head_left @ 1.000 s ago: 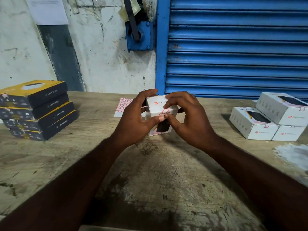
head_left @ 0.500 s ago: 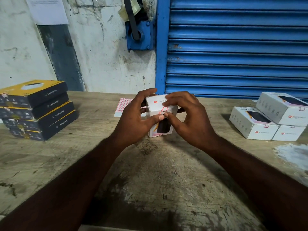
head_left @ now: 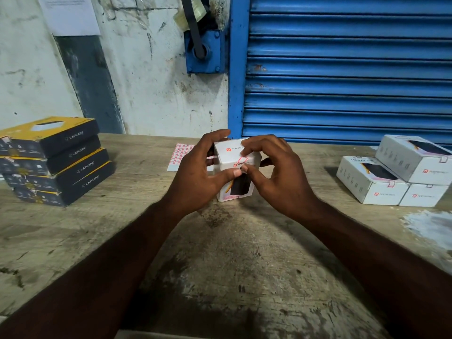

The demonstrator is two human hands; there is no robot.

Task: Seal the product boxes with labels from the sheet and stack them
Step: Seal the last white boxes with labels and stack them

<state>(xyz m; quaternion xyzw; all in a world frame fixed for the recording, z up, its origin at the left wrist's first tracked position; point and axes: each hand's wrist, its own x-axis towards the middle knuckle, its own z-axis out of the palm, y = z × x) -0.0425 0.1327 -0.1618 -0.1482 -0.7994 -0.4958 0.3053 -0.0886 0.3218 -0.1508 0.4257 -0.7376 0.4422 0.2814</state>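
Table (head_left: pixel 220 265) is scuffed wood, and the white box (head_left: pixel 228 152) stands on end around the middle of it, gripped from both sides. Left hand (head_left: pixel 198 177) wraps the left side, fingers (head_left: pixel 215 135) curled over the far top edge and thumb across the near face. Right hand (head_left: pixel 281 182) is curled over the top right corner, its thumb and forefinger pinching right by a red-outlined label (head_left: pixel 244 159) that's folded over the top edge. Label sheet (head_left: pixel 179 155) lies flat on the table just behind the left hand. Far left there's a stack of black and yellow boxes (head_left: pixel 56 162), and far right a pile of white boxes (head_left: pixel 391 177) in front of the blue shutter (head_left: pixel 342 69).
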